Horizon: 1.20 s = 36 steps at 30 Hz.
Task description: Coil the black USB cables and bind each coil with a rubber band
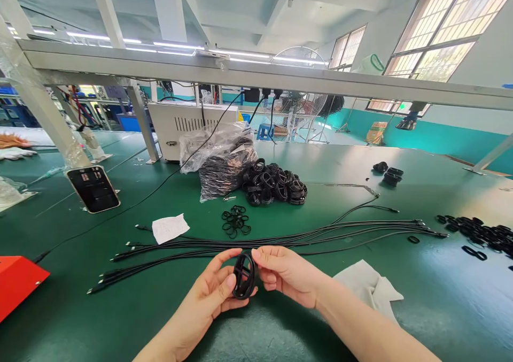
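- While pinched upright between the two hands: one small ring of coiled black cable [245, 275], crossed by strands through its middle and held just above the green desk [449, 308].
- Gripped on its left edge by the left hand [212, 292], with the thumb across the front and the fingers behind.
- Gripped on its right edge by the right hand [288, 274], with the fingertips pressed against the rim; both hands clamped on the ring, apart from each other, with only the ring between them.
- Lying just behind the hands: a long bundle of black cables [280, 239], stretched across the desk, with black connector ends [114, 256] fanned out on the left and the strands gathered together on the right.
- Beside the bundle's left part: a white paper slip [170, 228] and a loose cluster of small black rings [235, 221].
- Farther back: a heap of coiled black cables [274, 183], touching a clear plastic bag of black cables [224, 164].
- Off to the right: a crumpled grey cloth [371, 287] just beside the right forearm, a scattered spread of black coils [475, 231], and a small stack of coils [390, 176].
- Toward the desk's left side: a red box [16, 287] at the front edge and a black panel [93, 189] lying at a slant.
- Beyond the desk: a white vented machine [188, 124] and a standing fan [298, 100].
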Each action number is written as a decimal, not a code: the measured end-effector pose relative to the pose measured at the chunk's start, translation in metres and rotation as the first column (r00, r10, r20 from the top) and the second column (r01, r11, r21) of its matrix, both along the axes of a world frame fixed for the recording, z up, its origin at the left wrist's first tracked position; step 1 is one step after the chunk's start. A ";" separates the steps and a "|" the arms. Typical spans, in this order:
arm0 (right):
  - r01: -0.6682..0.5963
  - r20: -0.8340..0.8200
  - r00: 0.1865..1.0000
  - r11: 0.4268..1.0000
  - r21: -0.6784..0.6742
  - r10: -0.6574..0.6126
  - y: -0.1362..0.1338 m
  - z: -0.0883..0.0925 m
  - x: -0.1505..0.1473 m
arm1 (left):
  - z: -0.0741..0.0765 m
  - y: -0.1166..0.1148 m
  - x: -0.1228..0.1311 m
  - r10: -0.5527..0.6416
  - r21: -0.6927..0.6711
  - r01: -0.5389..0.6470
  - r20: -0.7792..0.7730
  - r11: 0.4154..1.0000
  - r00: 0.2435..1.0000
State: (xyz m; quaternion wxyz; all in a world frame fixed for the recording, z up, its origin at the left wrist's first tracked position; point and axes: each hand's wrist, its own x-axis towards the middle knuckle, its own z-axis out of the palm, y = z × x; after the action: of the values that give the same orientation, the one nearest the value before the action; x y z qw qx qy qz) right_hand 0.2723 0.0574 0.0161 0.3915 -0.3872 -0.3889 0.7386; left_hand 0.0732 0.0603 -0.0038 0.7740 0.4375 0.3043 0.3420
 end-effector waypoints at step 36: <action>0.019 0.182 0.983 0.999 0.032 -0.025 -0.002 -0.014 -0.011 | -0.017 0.001 0.004 -0.040 0.173 0.072 -0.182 0.982 0.983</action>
State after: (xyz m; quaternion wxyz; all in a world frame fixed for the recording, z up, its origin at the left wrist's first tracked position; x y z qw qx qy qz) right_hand 0.2615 0.0555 0.0019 0.3681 -0.4517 -0.4300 0.6896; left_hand 0.0772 0.0611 -0.0207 0.7106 0.5425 0.3276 0.3057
